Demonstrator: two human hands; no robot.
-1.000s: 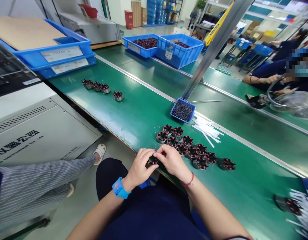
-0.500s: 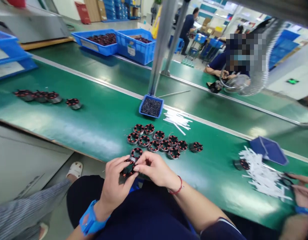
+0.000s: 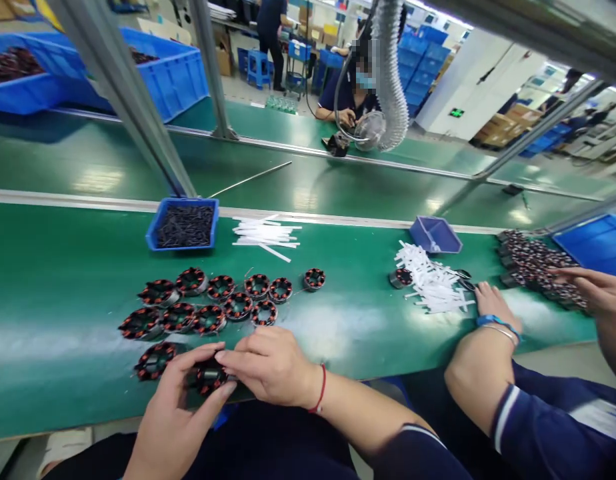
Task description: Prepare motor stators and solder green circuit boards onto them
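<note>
A black and copper wound ring (image 3: pixel 211 377) is held over the near edge of the green bench. Wrapped round its left side and underside is my left hand (image 3: pixel 175 407). My right hand (image 3: pixel 271 365) has thumb and fingers pinched together at the ring's upper right; whether they hold a small part too is hidden. Several similar rings (image 3: pixel 208 320) lie in loose rows just beyond my hands. Behind them stand a blue tray of thin black pieces (image 3: pixel 185 225) and a pile of white strips (image 3: pixel 265 233).
At the right, another person's hands (image 3: pixel 498 310) are by white strips (image 3: pixel 433 280), scissors and many wound parts (image 3: pixel 538 267). A purple-blue bin (image 3: pixel 435 235) stands behind. Metal posts (image 3: pixel 133 100) rise past the bench, and big blue bins (image 3: pixel 173 80) are at the back left.
The view has swung to the right, showing more of the neighbouring person and the wound parts there. My hands still hold a ring between them.
</note>
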